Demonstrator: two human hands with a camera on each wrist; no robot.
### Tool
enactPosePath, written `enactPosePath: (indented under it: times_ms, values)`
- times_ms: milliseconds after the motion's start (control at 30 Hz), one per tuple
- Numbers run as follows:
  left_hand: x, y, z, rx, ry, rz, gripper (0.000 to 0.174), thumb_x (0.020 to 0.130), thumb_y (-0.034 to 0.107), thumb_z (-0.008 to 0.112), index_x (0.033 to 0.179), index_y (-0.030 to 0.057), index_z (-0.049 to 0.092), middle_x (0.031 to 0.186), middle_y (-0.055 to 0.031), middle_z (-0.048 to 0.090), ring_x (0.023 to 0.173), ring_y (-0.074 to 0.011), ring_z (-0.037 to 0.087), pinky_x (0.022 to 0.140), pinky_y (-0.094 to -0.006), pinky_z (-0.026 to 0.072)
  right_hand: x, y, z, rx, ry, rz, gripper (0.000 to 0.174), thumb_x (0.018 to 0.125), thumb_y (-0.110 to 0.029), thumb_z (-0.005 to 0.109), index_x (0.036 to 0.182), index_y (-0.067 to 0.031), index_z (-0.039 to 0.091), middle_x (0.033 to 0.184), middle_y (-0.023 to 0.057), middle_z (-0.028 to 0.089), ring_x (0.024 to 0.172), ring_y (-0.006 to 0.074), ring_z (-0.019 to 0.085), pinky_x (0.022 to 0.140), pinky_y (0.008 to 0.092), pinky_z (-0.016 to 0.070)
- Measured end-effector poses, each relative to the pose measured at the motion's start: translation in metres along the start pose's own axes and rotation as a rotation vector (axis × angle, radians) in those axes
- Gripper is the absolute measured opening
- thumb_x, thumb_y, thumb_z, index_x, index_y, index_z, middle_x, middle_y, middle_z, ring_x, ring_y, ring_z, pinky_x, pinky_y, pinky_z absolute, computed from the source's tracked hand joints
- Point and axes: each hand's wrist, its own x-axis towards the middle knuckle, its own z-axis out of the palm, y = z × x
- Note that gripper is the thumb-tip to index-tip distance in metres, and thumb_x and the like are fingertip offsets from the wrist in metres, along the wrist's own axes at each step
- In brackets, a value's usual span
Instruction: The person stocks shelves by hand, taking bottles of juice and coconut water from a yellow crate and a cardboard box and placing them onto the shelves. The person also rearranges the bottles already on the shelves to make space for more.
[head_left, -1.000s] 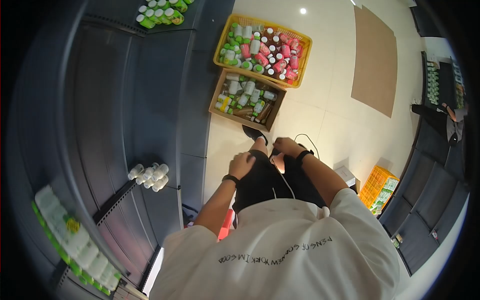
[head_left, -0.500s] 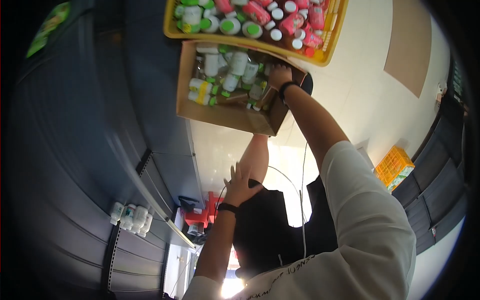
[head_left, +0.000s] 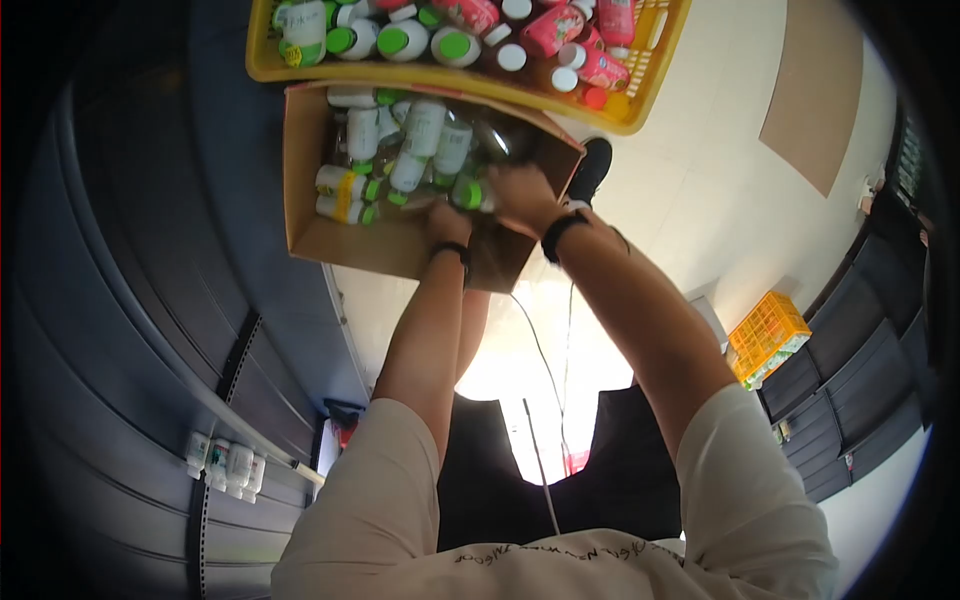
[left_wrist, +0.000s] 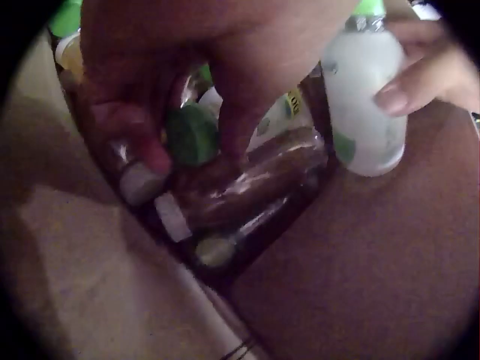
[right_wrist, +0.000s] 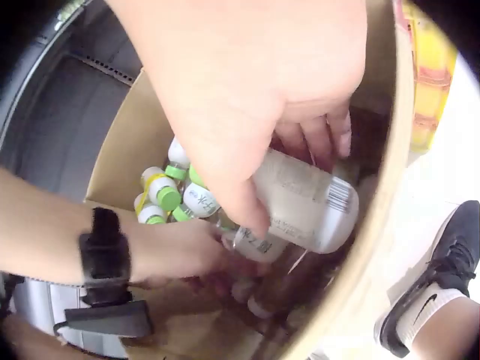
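In the cardboard box (head_left: 355,245), my left hand (head_left: 450,226) reaches down among the bottles. The left wrist view shows its fingers (left_wrist: 238,124) apart on either side of a dark green cap (left_wrist: 193,135), with no clear grip on it; one fingertip is near a white cap (left_wrist: 141,184). At the box's right side, my right hand (head_left: 522,197) grips a white bottle (right_wrist: 304,202) with its thumb and curled fingers. That bottle's green cap shows in the head view. Clear bottles (left_wrist: 255,187) with pale caps lie beneath the left hand.
A yellow crate (head_left: 430,76) of green-capped and pink bottles stands against the box's far side. Dark shelves (head_left: 130,300) run along the left, with white bottles (head_left: 238,466) on one. A shoe (head_left: 592,168) is beside the box, and an orange crate (head_left: 768,332) at the right.
The left hand has gone from the knee into the box. The right hand has moved from the thigh into the box and now grips a bottle. The box looks nearer than one second ago.
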Motion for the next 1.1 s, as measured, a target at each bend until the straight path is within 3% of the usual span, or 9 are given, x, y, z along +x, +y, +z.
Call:
enactPosePath:
  times_ms: [167,200,367,500,567,667,767,933,1100]
  values:
    - [-0.030,0.021,-0.043,-0.179,0.022,0.171,0.039,0.078,0.027,0.080,0.101,0.0019,0.062,0.096,-0.0268,0.070,0.093,-0.0469,0.068,0.077,-0.0507,0.0547,-0.066,-0.003,-0.011,0.269,0.018,-0.248,0.044,0.072,-0.016,0.076,0.111,-0.0077,0.059,0.106,0.0121,0.069,0.108,0.0316,0.066,0.102,0.0473,0.0469]
    - [-0.042,0.034,-0.066,-0.121,0.041,0.167,0.036,0.077,0.022,0.079,0.099,0.0019,0.059,0.093,-0.0276,0.069,0.090,-0.0479,0.067,0.075,-0.0509,0.0542,-0.080,-0.004,-0.007,0.242,0.104,-0.271,0.050,0.070,-0.019,0.079,0.114,-0.0098,0.057,0.109,0.0085,0.067,0.112,0.0294,0.064,0.116,0.0503,0.0357]
    - [-0.097,0.036,-0.173,-0.013,-0.094,0.434,0.039,0.076,0.015,0.078,0.109,0.0050,0.059,0.095,-0.0278,0.069,0.097,-0.0483,0.065,0.081,-0.0538,0.0544,-0.154,-0.021,-0.025,0.047,0.199,-0.304,0.050,0.073,-0.018,0.074,0.118,-0.0115,0.053,0.106,0.0098,0.066,0.110,0.0286,0.065,0.124,0.0555,0.0196]
    - [-0.170,0.009,-0.243,0.246,-0.224,0.525,0.043,0.083,0.025,0.073,0.119,0.0058,0.059,0.095,-0.0246,0.071,0.092,-0.0442,0.068,0.079,-0.0539,0.0545,-0.238,-0.063,-0.084,-0.307,-0.030,-0.213,0.041,0.076,-0.030,0.070,0.110,-0.0073,0.065,0.112,0.0167,0.068,0.120,0.0353,0.057,0.114,0.0518,0.0327]
    - [-0.217,-0.003,-0.275,0.385,-0.276,0.564,0.048,0.084,0.032,0.071,0.122,0.0041,0.058,0.094,-0.0241,0.072,0.088,-0.0427,0.070,0.078,-0.0541,0.0539,-0.272,-0.065,-0.071,-0.300,0.129,-0.231,0.042,0.075,-0.023,0.068,0.110,-0.0023,0.065,0.122,0.0227,0.062,0.126,0.0386,0.053,0.111,0.0540,0.0364]
    - [-0.284,-0.037,-0.287,0.369,-0.239,0.570,0.062,0.085,0.028,0.070,0.139,0.0038,0.051,0.115,-0.0252,0.069,0.105,-0.0399,0.068,0.089,-0.0523,0.0535,-0.329,-0.079,-0.074,-0.250,0.144,-0.222,0.070,0.070,-0.037,0.079,0.129,-0.0085,0.056,0.122,0.0155,0.068,0.119,0.0321,0.064,0.115,0.0694,0.0231]
    - [-0.377,-0.032,-0.321,0.314,-0.197,0.499,0.048,0.085,0.028,0.067,0.128,0.0088,0.056,0.114,-0.0225,0.068,0.108,-0.0410,0.066,0.091,-0.0528,0.0538,-0.380,-0.105,-0.114,-0.078,-0.042,-0.090,0.078,0.070,-0.062,0.080,0.128,-0.0145,0.058,0.121,0.0152,0.070,0.120,0.0330,0.063,0.115,0.0692,0.0229]
    - [-0.505,-0.068,-0.321,0.096,0.018,0.435,0.043,0.081,0.032,0.070,0.116,0.0085,0.058,0.102,-0.0203,0.070,0.099,-0.0414,0.068,0.085,-0.0522,0.0539,-0.427,-0.151,-0.163,-0.176,-0.110,-0.459,0.073,0.080,-0.060,0.073,0.131,-0.0104,0.059,0.131,0.0144,0.065,0.128,0.0333,0.058,0.117,0.0637,0.0254]
    - [-0.712,-0.020,-0.368,0.069,0.339,0.304,0.036,0.080,0.035,0.073,0.102,0.0096,0.060,0.096,-0.0143,0.069,0.089,-0.0368,0.069,0.079,-0.0486,0.0547,-0.492,-0.231,-0.215,-0.187,-0.038,-0.836,0.070,0.078,-0.046,0.079,0.131,-0.0053,0.059,0.121,0.0166,0.064,0.123,0.0346,0.058,0.119,0.0551,0.0300]
